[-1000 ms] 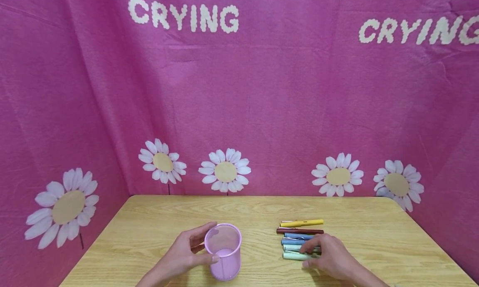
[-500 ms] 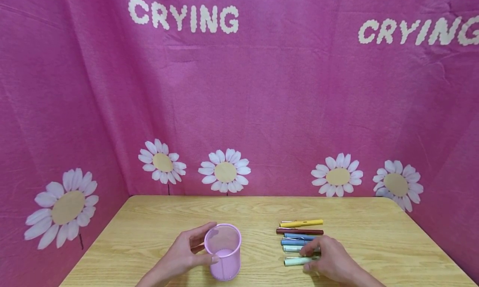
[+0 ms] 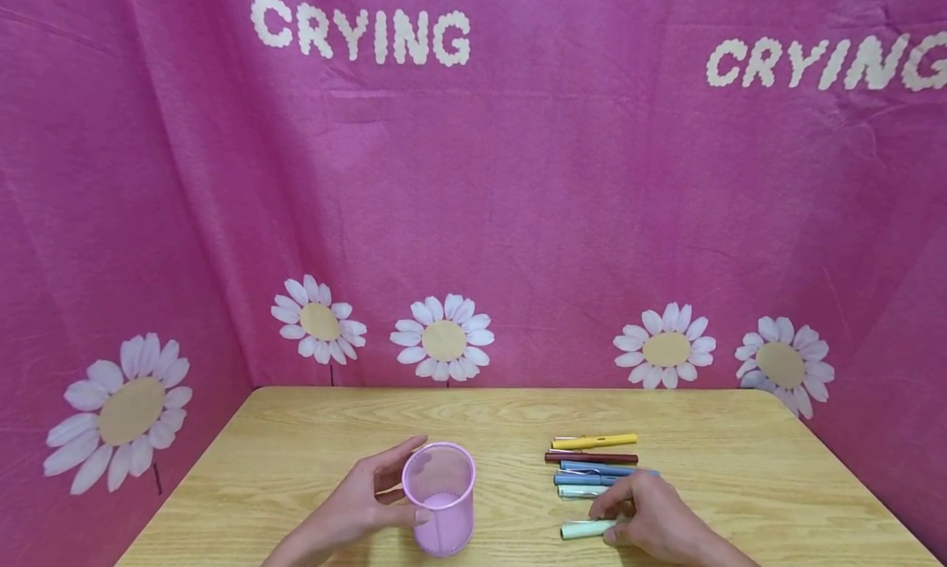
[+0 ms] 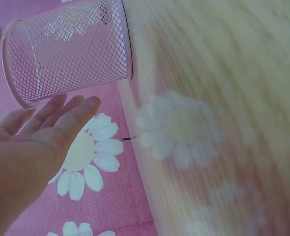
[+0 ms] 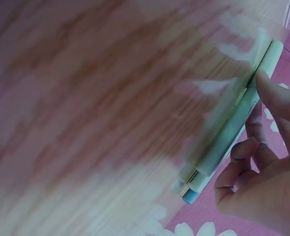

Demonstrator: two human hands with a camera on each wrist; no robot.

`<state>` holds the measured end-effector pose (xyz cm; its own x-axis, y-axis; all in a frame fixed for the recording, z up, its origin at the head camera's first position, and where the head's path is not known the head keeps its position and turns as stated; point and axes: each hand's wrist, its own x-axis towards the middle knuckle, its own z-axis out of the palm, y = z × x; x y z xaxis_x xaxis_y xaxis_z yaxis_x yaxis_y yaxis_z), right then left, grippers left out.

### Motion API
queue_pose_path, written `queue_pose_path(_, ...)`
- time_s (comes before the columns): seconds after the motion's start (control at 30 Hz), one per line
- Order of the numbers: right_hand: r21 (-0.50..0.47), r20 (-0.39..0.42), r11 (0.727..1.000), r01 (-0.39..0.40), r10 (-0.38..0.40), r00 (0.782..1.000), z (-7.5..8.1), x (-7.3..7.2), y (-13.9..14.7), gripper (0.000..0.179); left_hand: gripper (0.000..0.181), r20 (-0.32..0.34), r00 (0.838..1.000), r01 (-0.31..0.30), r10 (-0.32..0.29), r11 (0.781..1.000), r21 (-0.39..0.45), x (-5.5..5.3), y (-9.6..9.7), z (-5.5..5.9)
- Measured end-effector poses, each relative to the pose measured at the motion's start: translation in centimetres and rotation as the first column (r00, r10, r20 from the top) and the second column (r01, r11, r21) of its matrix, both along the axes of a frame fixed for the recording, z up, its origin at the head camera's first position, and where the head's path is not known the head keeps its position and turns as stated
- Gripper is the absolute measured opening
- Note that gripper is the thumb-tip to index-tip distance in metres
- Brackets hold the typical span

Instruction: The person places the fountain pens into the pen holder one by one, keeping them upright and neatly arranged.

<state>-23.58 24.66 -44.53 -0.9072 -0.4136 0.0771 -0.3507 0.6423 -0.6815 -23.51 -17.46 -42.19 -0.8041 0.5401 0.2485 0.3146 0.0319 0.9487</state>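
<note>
In the head view a lilac mesh pen cup (image 3: 444, 522) stands upright on the table, with nothing visible inside. My left hand (image 3: 362, 497) holds it from the left, thumb at the near side and fingers at the far side; the left wrist view shows those fingers stretched along the mesh wall (image 4: 76, 54). To the right, my right hand (image 3: 654, 509) pinches a pale green pen (image 3: 583, 530) between thumb and fingers. Its cap end points left, while the palm hides its other end from the head. The right wrist view shows the thumb on the pen barrel (image 5: 228, 125).
Beyond the right hand lie a yellow pen (image 3: 595, 441), a dark red pen (image 3: 592, 458), two blue pens (image 3: 577, 478) and another pale green pen (image 3: 577, 491), roughly parallel. A pink flowered cloth (image 3: 518, 222) hangs around the wooden table (image 3: 414, 411).
My right hand has drawn the nearest pale green pen toward the table's front edge, away from the row. The left hand and the pen cup have stayed in place.
</note>
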Motion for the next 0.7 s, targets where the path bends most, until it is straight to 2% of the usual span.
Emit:
queue_pose_path(0.2, -0.038, -0.009, 0.994, -0.099, 0.098, 0.995, 0.12, 0.19, 0.42, 0.026, 0.090, 0.007, 0.999, 0.037, -0.037, 0.999, 0.007, -0.17, -0.10, 0.17)
queue_pose_path(0.3, -0.055, 0.020, 0.989, -0.139, 0.140, 0.990, 0.22, 0.19, 0.57, 0.027, 0.088, 0.012, 0.998, 0.057, -0.057, 0.998, 0.015, -0.39, -0.23, 0.17)
queue_pose_path(0.47, -0.090, 0.087, 0.980, -0.175, 0.183, 0.979, 0.47, 0.06, 0.66, 0.025, 0.085, 0.018, 0.996, 0.082, -0.083, 0.996, 0.015, -0.77, -0.52, -0.03)
queue_pose_path(0.7, -0.109, 0.071, 0.975, -0.193, 0.201, 0.977, 0.30, 0.00, 0.52, 0.019, 0.084, 0.050, 0.995, 0.089, -0.091, 0.996, 0.030, -0.82, -0.62, -0.17)
